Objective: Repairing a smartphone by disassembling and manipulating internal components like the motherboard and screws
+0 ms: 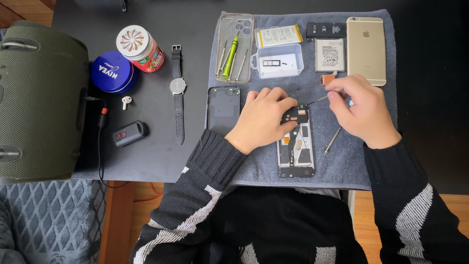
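Far to your left a big olive speaker (41,100) is sitting on the dark table (156,161), with a round blue tin (112,72), a red can (140,48), one white earbud (126,101) and a black-strapped wristwatch (178,88) beside it. On the grey towel (342,166) a removed black back cover (223,109) is lying just left of your left hand (264,120), whose curled fingers are pressing down on the top of the opened phone (296,146), steadying it. Its insides are already showing, so I judge the teardown well underway, with parts still seated in the frame. Your right hand (364,110) is pinching a thin tool (320,99), tip aiming at the phone's upper edge. A spare screwdriver (333,140) is lying near it.
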